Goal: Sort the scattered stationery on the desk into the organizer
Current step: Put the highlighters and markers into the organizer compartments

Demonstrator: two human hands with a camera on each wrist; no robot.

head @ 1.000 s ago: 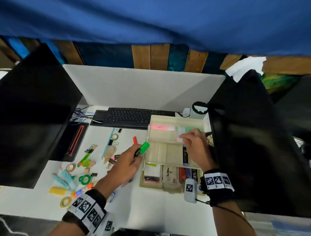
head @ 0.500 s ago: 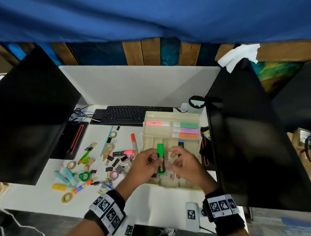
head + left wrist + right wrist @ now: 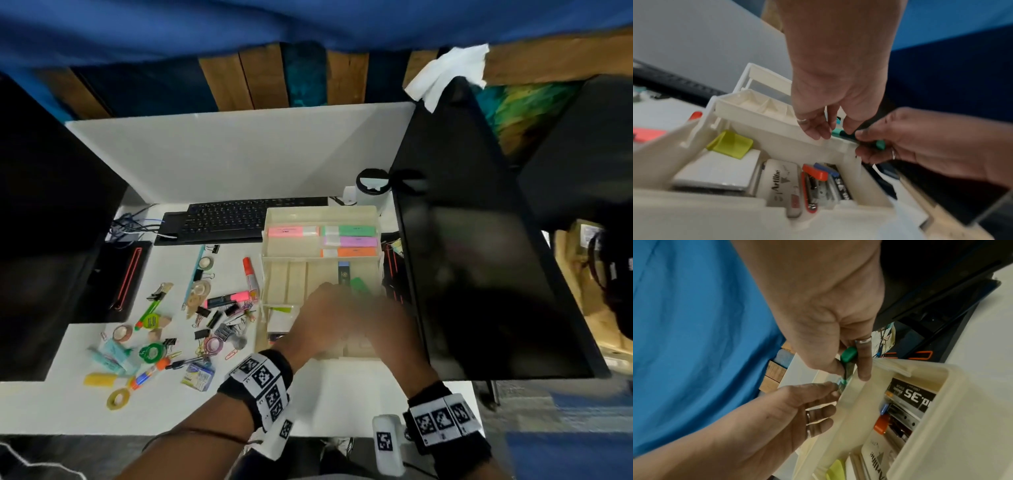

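The cream tiered organizer (image 3: 274, 219) stands at the desk's centre right. Both hands hover over the right end of its middle tray. My right hand (image 3: 846, 369) pinches a green highlighter (image 3: 847, 355) between thumb and finger at the tray's edge (image 3: 838, 142). My left hand (image 3: 835, 129) pinches the other end of the green highlighter (image 3: 846, 136). In the head view the left hand (image 3: 329, 308) and right hand (image 3: 376, 315) are blurred; the highlighter's green cap (image 3: 359, 286) shows beside a blue pen (image 3: 343, 272). Loose stationery covers the desk to the left, among it an orange-capped marker (image 3: 250, 277) and a pink highlighter (image 3: 227, 298).
The top tier holds pink, green, purple and orange sticky notes (image 3: 346, 241). The bottom tier holds an Artline eraser (image 3: 777, 186), a red stapler (image 3: 812, 186) and a staples box (image 3: 910, 397). A keyboard (image 3: 239, 219) lies behind, with dark screens at left (image 3: 51, 240) and right (image 3: 479, 274).
One second ago the left hand alone held the green highlighter over the desk. Both hands then took it and carried it rightward to the middle tray's right end.
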